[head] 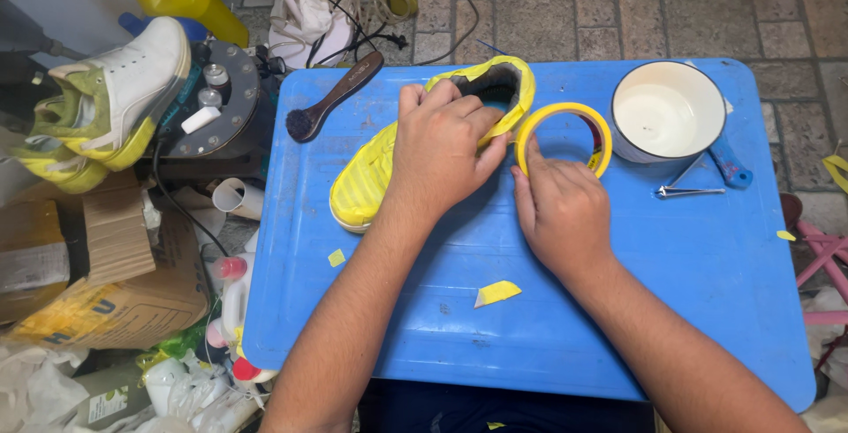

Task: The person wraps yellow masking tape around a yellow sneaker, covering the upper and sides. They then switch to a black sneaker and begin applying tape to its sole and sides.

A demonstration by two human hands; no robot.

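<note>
A shoe wrapped in yellow masking tape [367, 177] lies on its side on the blue table [530, 327], toe toward the left. My left hand [442, 146] presses down over the shoe's middle, fingers curled at its opening. My right hand [561, 208] holds a roll of yellow tape [565, 137] just right of the shoe's heel, fingers at the roll's lower edge.
A white bowl [667, 110], a brush with a blue handle [729, 166], metal tweezers [689, 191] and a dark shoe brush [331, 97] lie on the table, with yellow tape scraps [497, 292]. White sneakers [106, 102], bottles and cardboard crowd the floor on the left.
</note>
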